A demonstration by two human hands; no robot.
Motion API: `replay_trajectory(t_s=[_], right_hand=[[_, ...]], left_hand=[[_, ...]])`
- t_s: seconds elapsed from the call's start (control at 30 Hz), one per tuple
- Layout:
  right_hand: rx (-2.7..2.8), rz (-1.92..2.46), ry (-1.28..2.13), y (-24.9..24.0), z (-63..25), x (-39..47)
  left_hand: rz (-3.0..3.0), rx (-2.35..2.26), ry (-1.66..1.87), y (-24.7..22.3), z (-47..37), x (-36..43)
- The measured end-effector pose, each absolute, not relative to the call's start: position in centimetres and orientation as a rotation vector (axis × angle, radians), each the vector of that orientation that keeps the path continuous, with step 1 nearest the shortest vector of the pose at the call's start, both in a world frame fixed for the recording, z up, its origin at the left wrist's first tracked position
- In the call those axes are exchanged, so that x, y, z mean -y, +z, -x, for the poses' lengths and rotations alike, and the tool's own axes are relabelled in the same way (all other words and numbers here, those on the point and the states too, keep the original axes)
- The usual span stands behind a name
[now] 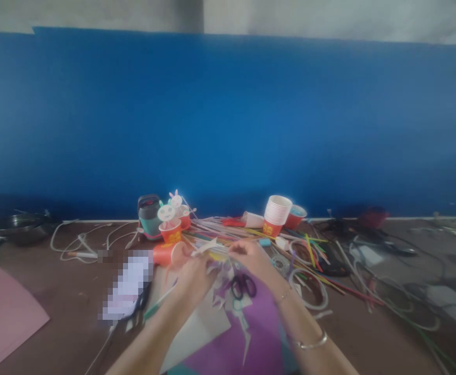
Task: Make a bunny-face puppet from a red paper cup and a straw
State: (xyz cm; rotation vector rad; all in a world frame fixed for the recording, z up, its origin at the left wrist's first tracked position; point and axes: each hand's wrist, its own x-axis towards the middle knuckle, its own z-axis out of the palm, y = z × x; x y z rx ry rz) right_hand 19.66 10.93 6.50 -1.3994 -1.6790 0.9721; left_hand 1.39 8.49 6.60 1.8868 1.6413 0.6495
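My left hand (195,276) is closed in front of an orange paper cup (162,254) lying on its side. A white strip of paper (207,246) sticks out at its fingertips. Just right of it, my right hand (251,260) has its fingers curled together; whatever is between them is too blurred to name. Below the hands, dark-handled scissors (243,286) lie among paper scraps on purple paper (265,333). A white sheet (200,333) is under my left wrist.
Behind the hands stand paper cups with rabbit faces (167,212), a stack of paper cups (277,211) and a teal-and-black container (149,216). Coloured pipe cleaners (220,227) spread across the back. A pixelated phone-like object (128,286), pink paper (9,317) and cables (79,242) lie left.
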Motion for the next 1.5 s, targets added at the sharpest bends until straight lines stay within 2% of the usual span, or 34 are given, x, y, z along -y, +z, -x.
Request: replay_trajectory(t_s=[0.13,0.27,0.5,0.77,1.0,1.2,1.3,1.5], right_hand=[[1.695,1.322,1.05,6.6,-18.9,-10.6],[1.744,1.293,1.021,6.7,-19.0,-10.4],[1.732,1.696,0.533,7.6,-22.4,-11.1],[2.3,1.964,0.55,7.1,-20.3,-8.6],[2.277,2.168,0.408,4.8,-18.6,-8.9],[2.263,2.119,0.365,6.4,-20.6,-8.4],[2.199,2.072,0.459,8.1,-21.6,-8.5],[1.793,1.379,1.247,7.9,-21.3,-9.9]], left_hand=[[-1.584,-1.364,0.9,6.4,-2.1,-8.9],[-1.435,-1.265,0.917,5.7,-2.4,-9.3],[-1.193,-1.162,0.958,5.4,-2.3,-9.5],[-0.992,-1.123,1.043,5.1,-2.0,-9.8],[-0.898,-1.066,1.102,5.0,-2.0,-9.9],[-0.83,-1.031,1.188,5.5,-1.8,-9.9],[-0.775,-1.019,1.265,5.7,-1.8,-9.9],[-0.677,-0.929,1.333,6.2,-1.9,-9.8]])
